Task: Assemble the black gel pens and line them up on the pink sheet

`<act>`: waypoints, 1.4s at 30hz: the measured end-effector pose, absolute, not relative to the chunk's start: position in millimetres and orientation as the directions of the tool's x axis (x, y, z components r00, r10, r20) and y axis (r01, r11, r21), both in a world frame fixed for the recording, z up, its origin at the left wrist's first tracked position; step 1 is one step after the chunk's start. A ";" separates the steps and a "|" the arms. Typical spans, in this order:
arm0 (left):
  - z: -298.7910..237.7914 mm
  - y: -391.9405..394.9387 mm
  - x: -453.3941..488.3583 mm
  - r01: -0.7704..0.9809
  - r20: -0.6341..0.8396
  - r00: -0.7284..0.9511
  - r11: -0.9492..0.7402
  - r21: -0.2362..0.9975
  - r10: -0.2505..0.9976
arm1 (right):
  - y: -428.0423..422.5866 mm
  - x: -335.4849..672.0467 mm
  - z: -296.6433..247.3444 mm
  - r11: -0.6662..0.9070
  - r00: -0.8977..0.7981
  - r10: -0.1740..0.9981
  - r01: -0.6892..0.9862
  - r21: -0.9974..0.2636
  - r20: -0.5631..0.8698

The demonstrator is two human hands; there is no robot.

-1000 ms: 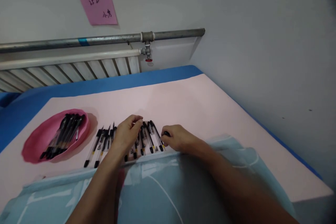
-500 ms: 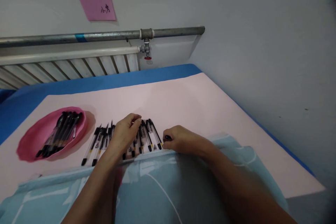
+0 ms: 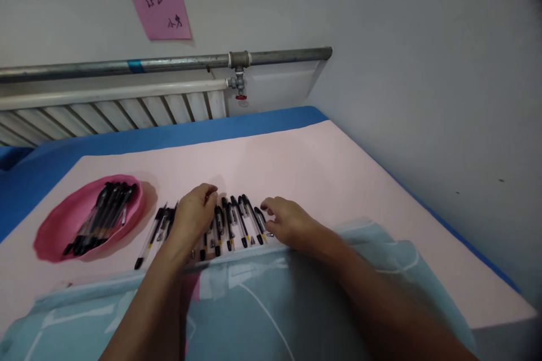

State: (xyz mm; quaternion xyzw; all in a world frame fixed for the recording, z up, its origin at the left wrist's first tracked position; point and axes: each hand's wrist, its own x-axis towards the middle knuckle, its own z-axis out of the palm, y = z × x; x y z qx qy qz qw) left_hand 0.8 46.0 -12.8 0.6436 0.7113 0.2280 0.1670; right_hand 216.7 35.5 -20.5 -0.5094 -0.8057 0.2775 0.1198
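Observation:
A row of gel pens (image 3: 238,220) with clear barrels and black ends lies side by side along the near edge of the pink surface. Over the left part of this row is my left hand (image 3: 195,214), thumb and forefinger slightly apart, with no pen visible between them; it covers several pens. My right hand (image 3: 292,223) hovers at the row's right end, its fingers parted and nothing seen in them. Just beside those fingertips lies a black-capped pen (image 3: 259,216). Left of my left hand, more pens (image 3: 149,240) lie slanted, some with bare tips showing.
A pink oval bowl (image 3: 53,231) holding several black pens stands at the left. Light-blue cloth (image 3: 245,304) covers my lap against the near edge. A radiator (image 3: 110,115), a metal pipe (image 3: 182,62) and a wall (image 3: 423,96) border the pink surface (image 3: 275,163).
My right hand has opened and let go of the black-capped pen, which now lies at the row's right end. My left hand has shifted slightly left; the view has tilted a little.

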 end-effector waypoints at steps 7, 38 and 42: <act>-30.5 54.6 4.4 0.940 0.085 0.116 -0.137 0.312 0.990 | 35.5 214.7 -15.1 0.360 -0.508 0.856 0.714 -0.601 -0.091; -40.6 58.1 19.7 0.902 0.081 0.301 -0.311 0.299 0.950 | 35.4 213.0 -10.1 0.433 -0.542 0.837 0.741 -0.514 -0.077; -37.5 56.7 16.5 0.881 0.173 0.261 -0.308 0.359 0.950 | 35.8 213.3 -11.8 0.423 -0.530 0.845 0.741 -0.522 -0.069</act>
